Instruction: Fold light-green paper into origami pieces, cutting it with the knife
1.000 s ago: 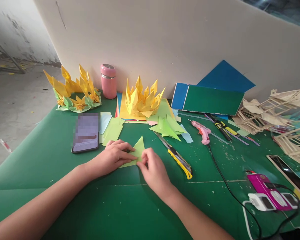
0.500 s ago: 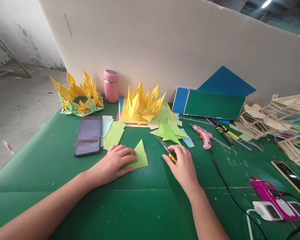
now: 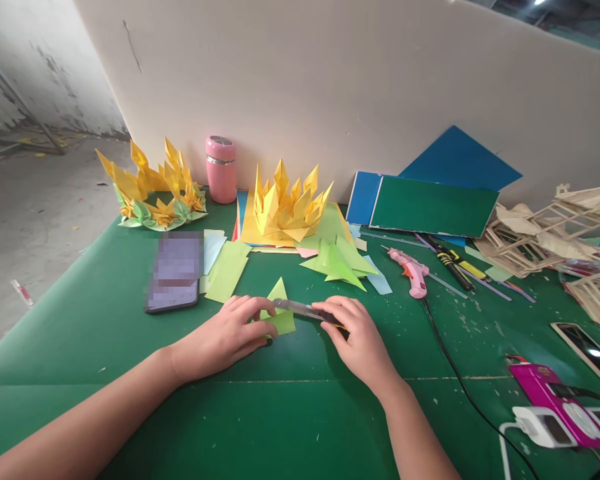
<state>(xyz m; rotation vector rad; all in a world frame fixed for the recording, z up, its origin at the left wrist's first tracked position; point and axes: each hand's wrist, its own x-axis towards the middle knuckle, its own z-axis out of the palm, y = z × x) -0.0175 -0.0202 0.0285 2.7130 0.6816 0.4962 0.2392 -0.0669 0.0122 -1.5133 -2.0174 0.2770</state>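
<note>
A folded piece of light green paper (image 3: 284,323) lies on the table in front of me, its pointed corner toward the back. My left hand (image 3: 225,337) grips its left side, the fingers bent and the fingertips close together. In my right hand (image 3: 357,337) is a utility knife (image 3: 305,311), its blade stretched leftward across the paper. The blade tip lies close to my left fingertips; whether it touches them or the paper I cannot tell. Behind the knife sit folded bright green paper points (image 3: 337,261).
Two yellow paper crowns (image 3: 293,210) stand at the back, beside a pink bottle (image 3: 221,172). A phone (image 3: 175,270) and green paper sheets (image 3: 227,270) lie left. Rightward are a pink glue gun (image 3: 414,272) with its cord, a magenta power strip (image 3: 555,400) and stick frames (image 3: 525,233).
The knife has swung left, from pointing away at the back to lying across the green paper. My left fingers have bent more. The view has shifted slightly.
</note>
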